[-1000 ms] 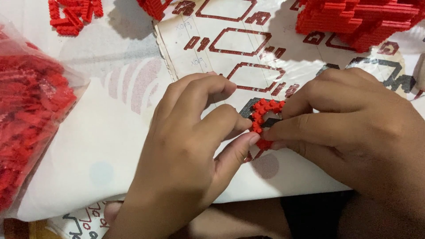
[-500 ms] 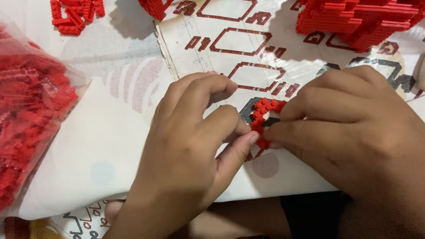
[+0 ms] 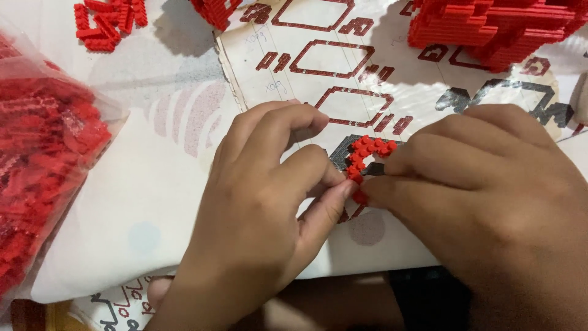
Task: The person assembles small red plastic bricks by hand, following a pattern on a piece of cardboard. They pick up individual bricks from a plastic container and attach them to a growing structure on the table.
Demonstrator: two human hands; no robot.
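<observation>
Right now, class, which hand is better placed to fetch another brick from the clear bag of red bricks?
Probably the left hand: the bag of red bricks lies on its side. The right hand would have to cross over, and both hands grip the small red brick piece.

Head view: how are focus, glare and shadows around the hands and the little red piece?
Head view: left hand, right hand and small red brick piece look sharp; light glare ripples on the printed sheet; soft shadows fall beside the brick stacks; bag of red bricks shows faint sheen.
</observation>
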